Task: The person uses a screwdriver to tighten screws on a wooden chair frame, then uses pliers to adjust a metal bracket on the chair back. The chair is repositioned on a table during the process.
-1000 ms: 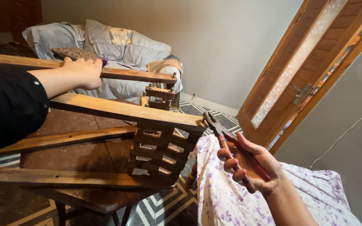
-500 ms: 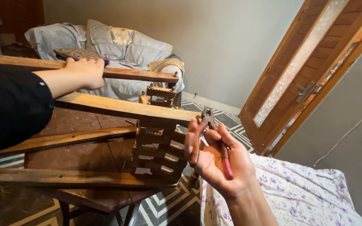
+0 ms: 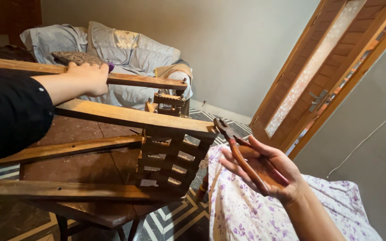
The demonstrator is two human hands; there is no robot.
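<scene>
Wooden chair frame of brown rails with a lattice panel [image 3: 168, 163] lay overturned on the dark wooden table [image 3: 90, 212], legs pointing sideways. My left hand [image 3: 86, 79] gripped its uppermost rail, fingers curled tight around the wood. My right hand [image 3: 269, 167] lay palm up over the floral purple-and-white cloth [image 3: 246, 214], fingers spread loosely. Pliers with orange-red handles [image 3: 242, 154] rested across that open palm, metal head just beside the frame's corner.
</scene>
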